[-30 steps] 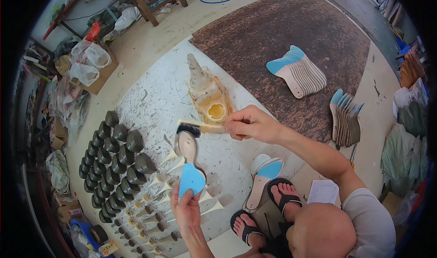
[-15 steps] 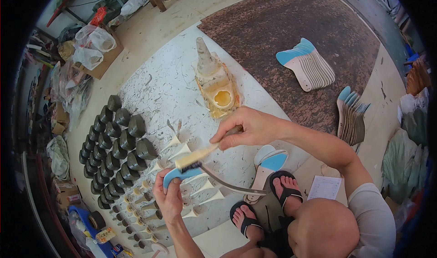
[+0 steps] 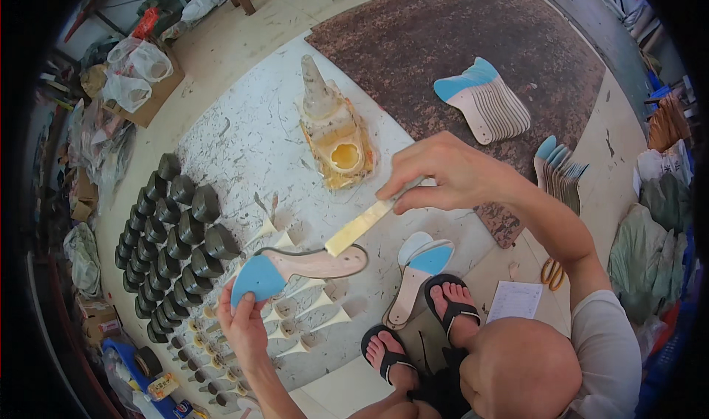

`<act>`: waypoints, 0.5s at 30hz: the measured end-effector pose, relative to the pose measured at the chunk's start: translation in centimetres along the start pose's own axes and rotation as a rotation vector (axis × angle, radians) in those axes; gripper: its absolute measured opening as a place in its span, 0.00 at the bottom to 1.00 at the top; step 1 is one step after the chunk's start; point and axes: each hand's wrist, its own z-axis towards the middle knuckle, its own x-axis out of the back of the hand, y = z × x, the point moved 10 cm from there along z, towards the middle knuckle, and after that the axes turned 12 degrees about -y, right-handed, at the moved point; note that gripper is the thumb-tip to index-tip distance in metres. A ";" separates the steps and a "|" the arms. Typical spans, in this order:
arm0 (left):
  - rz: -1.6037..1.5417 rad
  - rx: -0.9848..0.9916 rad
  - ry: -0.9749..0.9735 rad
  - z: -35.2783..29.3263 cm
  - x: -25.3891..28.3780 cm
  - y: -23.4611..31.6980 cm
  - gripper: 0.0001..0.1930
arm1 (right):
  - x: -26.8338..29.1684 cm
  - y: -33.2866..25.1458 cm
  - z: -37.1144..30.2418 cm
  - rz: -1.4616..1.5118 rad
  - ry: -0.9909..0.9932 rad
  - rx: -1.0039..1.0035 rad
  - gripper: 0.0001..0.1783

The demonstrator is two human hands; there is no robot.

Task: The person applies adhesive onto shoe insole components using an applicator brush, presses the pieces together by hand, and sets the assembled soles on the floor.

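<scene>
My left hand (image 3: pixel 244 321) is closed on the blue end of a shoe insole (image 3: pixel 262 277), thumb on top. The insole's pale pink narrow part points right, face up. My right hand (image 3: pixel 443 174) pinches a glue brush (image 3: pixel 360 227) by its handle. The brush's flat, yellowish end lies over the pale part of the insole; whether it touches cannot be told. Beyond the hands stands a glue-crusted container (image 3: pixel 346 156) with yellow glue in its round opening and a pale cone at its far end. Two more insoles (image 3: pixel 422 271) lie by my feet.
Rows of black, block-like pieces (image 3: pixel 190 227) stand at left, with smaller heel-shaped pieces nearer. Several cream heels (image 3: pixel 320 301) lie under the insole. Insole stacks (image 3: pixel 487 101) rest on and beside a brown board (image 3: pixel 391 57). Scissors (image 3: pixel 552 273) and a paper sheet (image 3: pixel 515 301) lie at right.
The insole has turned from nearly edge-on to face up, its narrow part swinging up. The brush has moved from the blue end to over the pale part, its dark bristles now out of sight.
</scene>
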 end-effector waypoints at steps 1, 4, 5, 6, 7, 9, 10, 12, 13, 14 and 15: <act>-0.053 -0.023 0.045 -0.4 0.4 -0.6 0.17 | 0.0 0.1 -0.6 -0.014 0.009 0.004 0.12; -0.193 -0.045 0.105 -1.2 0.0 -2.5 0.19 | -0.2 -0.3 -2.2 -0.150 0.249 0.071 0.11; -0.280 -0.029 0.125 -1.3 -0.7 -3.3 0.20 | -0.1 -0.2 -3.0 -0.217 0.384 0.035 0.12; -0.278 -0.036 0.118 -1.3 -1.7 -3.5 0.20 | -0.4 -0.1 -3.9 -0.279 0.517 -0.002 0.12; -0.335 -0.057 0.151 -1.4 -2.5 -3.8 0.20 | -1.5 0.1 -4.0 -0.288 0.528 -0.004 0.12; -0.390 -0.083 0.175 -1.4 -3.8 -4.2 0.21 | -2.4 0.7 -4.9 -0.195 0.736 0.020 0.14; -0.409 -0.113 0.183 -1.6 -4.2 -4.2 0.22 | -3.0 0.8 -4.8 -0.125 0.772 0.000 0.15; -0.434 -0.155 0.173 -1.7 -5.1 -4.0 0.23 | -4.4 0.1 -4.0 -0.124 0.768 -0.008 0.15; -0.431 -0.153 0.169 -1.7 -5.4 -4.1 0.23 | -4.8 0.0 -3.7 -0.119 0.756 -0.016 0.14; -0.399 -0.171 0.207 -1.8 -5.3 -4.0 0.23 | -4.7 -0.1 -3.6 -0.119 0.760 -0.020 0.14; -0.364 -0.185 0.248 -2.1 -4.9 -3.9 0.23 | -5.0 0.4 -3.0 0.079 0.692 -0.011 0.12</act>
